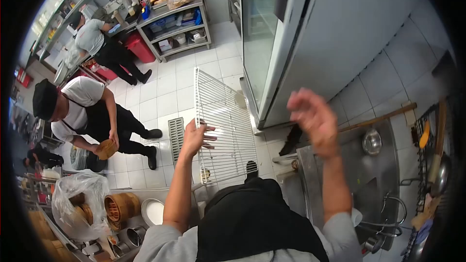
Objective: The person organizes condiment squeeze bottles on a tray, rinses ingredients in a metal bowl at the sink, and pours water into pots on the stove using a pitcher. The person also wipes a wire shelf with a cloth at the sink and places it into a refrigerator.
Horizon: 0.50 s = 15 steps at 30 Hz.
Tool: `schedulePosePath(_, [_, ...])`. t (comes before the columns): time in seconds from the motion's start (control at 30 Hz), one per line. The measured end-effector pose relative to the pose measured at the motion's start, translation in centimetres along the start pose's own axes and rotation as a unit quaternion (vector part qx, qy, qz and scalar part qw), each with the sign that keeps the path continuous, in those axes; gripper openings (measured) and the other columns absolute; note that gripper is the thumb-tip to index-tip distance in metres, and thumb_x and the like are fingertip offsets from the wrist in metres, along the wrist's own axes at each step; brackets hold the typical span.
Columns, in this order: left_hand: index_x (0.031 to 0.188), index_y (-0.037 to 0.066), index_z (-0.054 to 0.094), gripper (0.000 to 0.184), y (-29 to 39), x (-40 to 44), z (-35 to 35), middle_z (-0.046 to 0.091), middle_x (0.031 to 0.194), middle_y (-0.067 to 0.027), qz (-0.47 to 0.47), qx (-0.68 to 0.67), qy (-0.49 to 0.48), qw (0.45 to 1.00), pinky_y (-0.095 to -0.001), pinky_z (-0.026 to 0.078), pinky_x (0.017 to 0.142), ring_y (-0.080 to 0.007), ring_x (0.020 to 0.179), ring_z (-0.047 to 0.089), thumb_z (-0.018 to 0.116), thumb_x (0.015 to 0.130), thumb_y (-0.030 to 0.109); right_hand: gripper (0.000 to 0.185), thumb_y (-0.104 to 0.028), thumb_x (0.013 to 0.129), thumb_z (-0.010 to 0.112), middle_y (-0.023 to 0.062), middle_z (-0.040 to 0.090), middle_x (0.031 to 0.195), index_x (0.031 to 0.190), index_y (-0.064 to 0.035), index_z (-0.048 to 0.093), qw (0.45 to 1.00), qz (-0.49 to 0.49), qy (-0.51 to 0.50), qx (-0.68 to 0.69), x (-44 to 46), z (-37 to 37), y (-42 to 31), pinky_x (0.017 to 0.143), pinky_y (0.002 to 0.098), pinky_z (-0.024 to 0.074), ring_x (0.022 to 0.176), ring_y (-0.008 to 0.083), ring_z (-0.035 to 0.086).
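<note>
My left hand (198,138) grips a white wire shelf rack (225,131) by its left edge, with the fingers reaching through the bars. The rack stands tilted in front of me, above the tiled floor. My right hand (314,119) is raised in the air to the right of the rack, apart from it. Its fingers are loosely bent and a little blurred, and I see nothing in them. The nearest thing to it is the side of a tall glass-door fridge (335,43).
A steel sink (388,179) with a metal bowl (372,141) lies at right. Bamboo steamers (124,207) and a plastic bag (80,194) sit on the left counter. One person (92,111) holds a round brown item; another (94,39) works at the far counter. A floor drain (175,138) is left of the rack.
</note>
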<state>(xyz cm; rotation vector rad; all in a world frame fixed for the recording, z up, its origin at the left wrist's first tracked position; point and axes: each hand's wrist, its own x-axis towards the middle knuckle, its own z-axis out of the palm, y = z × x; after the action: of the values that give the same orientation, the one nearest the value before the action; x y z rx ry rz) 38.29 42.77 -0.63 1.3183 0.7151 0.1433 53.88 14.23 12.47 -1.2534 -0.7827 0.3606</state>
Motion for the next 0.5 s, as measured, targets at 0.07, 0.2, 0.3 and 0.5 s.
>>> schedulePosePath(0.07, [0.107, 0.001, 0.041, 0.019, -0.1, 0.6, -1.4, 0.061, 0.096, -0.0202, -0.001, -0.012, 0.010, 1.000, -0.0365, 0.055, 0.044, -0.0294, 0.071, 0.066, 0.040, 0.089, 0.009, 0.040, -0.003, 0.087, 0.056, 0.0127, 0.056, 0.118, 0.125, 0.0012, 0.046, 0.981, -0.170, -0.006, -0.094, 6.6, 0.5, -5.1, 0.092, 0.0315, 0.0429, 0.111, 0.0182, 0.052])
schedulePosePath(0.2, [0.106, 0.004, 0.041, 0.018, -2.1, 0.9, -5.1, 0.063, 0.094, -0.0149, 0.009, 0.000, 0.039, 0.999, -0.0333, 0.053, 0.044, -0.0240, 0.071, 0.065, 0.044, 0.088, 0.006, 0.044, -0.009, 0.077, 0.065, 0.0115, 0.053, 0.123, 0.119, -0.0045, 0.052, 0.582, -0.466, -0.141, -0.651, 17.0, 1.7, -13.0, 0.099, 0.0386, 0.0375, 0.117, 0.0282, 0.047])
schedulePosePath(0.3, [0.112, 0.003, 0.047, 0.027, -5.9, 2.4, -8.0, 0.064, 0.091, -0.0083, 0.017, 0.092, 0.095, 0.991, -0.0286, 0.051, 0.046, -0.0166, 0.072, 0.065, 0.046, 0.085, 0.003, 0.044, -0.007, 0.071, 0.069, 0.0099, 0.054, 0.119, 0.112, -0.0054, 0.055, 0.406, -0.406, -0.178, -0.799, 21.9, 2.8, -15.7, 0.101, 0.0400, 0.0340, 0.118, 0.0298, 0.044])
schedulePosePath(0.5, [0.115, 0.002, 0.048, 0.036, -13.9, 6.4, -12.2, 0.063, 0.089, -0.0236, 0.090, 0.366, 0.171, 0.911, -0.0448, 0.049, 0.071, -0.0390, 0.082, 0.062, 0.052, 0.079, 0.004, 0.034, -0.007, 0.062, 0.074, 0.0112, 0.055, 0.098, 0.091, -0.0015, 0.056, 0.305, -0.202, -0.221, -0.904, 26.8, 3.3, -18.0, 0.090, 0.0377, 0.0385, 0.103, 0.0309, 0.049])
